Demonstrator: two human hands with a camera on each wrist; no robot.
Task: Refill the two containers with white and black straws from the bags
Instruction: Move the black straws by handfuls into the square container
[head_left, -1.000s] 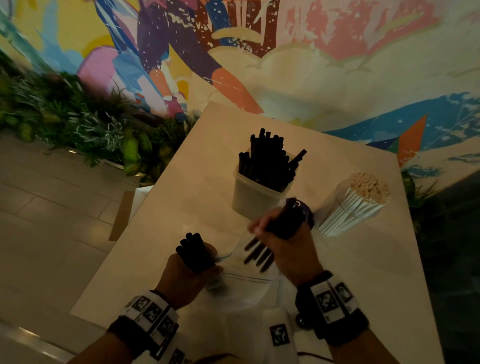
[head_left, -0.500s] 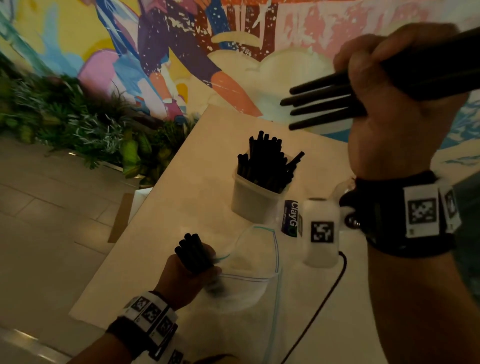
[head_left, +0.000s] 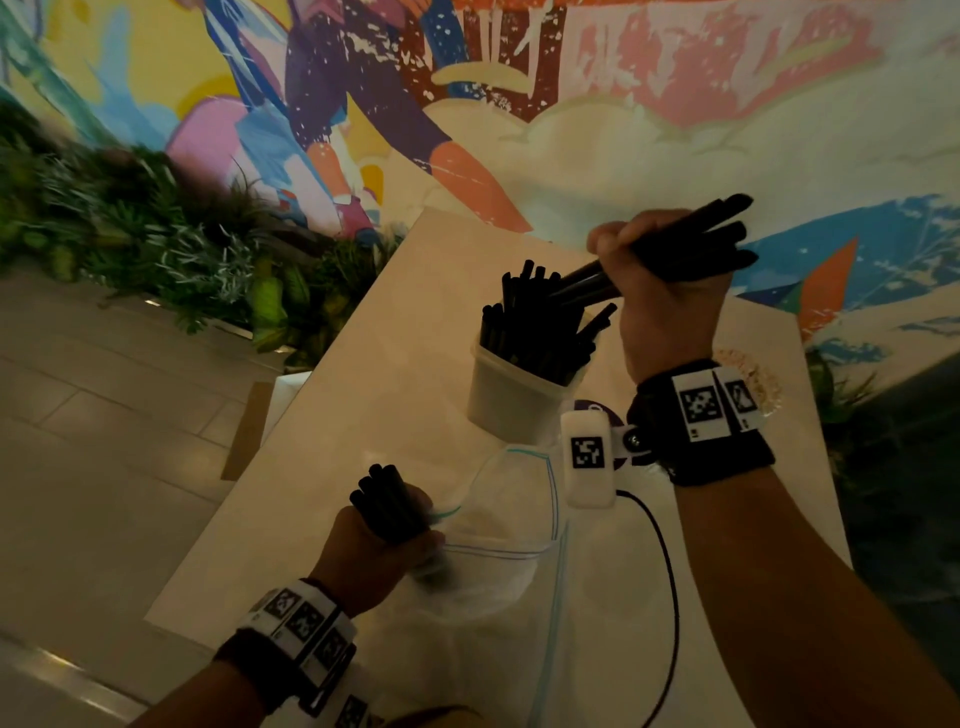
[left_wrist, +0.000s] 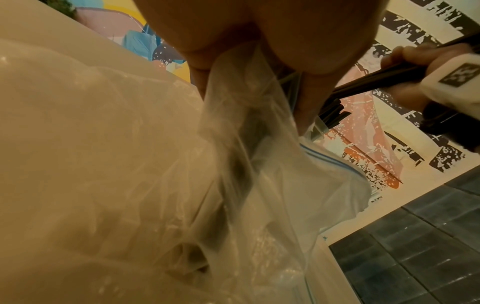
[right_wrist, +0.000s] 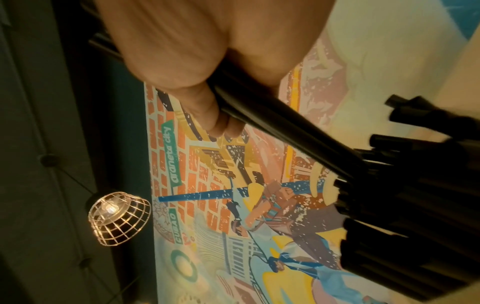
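Right hand (head_left: 670, 306) raised above the table (head_left: 395, 395), fingers (head_left: 605, 241) curled tight round a bundle of black straws (head_left: 675, 249), tips slanted down toward the white container (head_left: 511, 400). Left hand (head_left: 374, 551) low near the table's near edge, fingers wrapped round a second clutch of black straws (head_left: 387, 501) standing upright, and pinching along with them the mouth of a clear zip bag (head_left: 498, 540). From the left wrist, seen gathering the crumpled plastic of that bag (left_wrist: 233, 164) between thumb and fingers. From the right wrist, held straws (right_wrist: 272, 125) seen crossing the palm (right_wrist: 182, 51) and meeting the dark mass already standing in the container.

Pale, smooth table, angled away toward a brightly painted mural wall (head_left: 571, 104). Green plants (head_left: 156, 244) along the foot of the wall, off the table's left edge, with tiled floor (head_left: 78, 441) nearer. Caged lamp (right_wrist: 118, 218) glowing in the right wrist view. Black cable (head_left: 670, 597) looping across the table from the right wrist device.

White container standing toward the table's middle, crowded with black straws (head_left: 540, 322) leaning at various angles, well above its rim. Mostly hidden behind the right wrist, toward the table's right edge, a second container (head_left: 763, 384) with pale straw ends showing. Zip bag slack and see-through, blue seal line visible.
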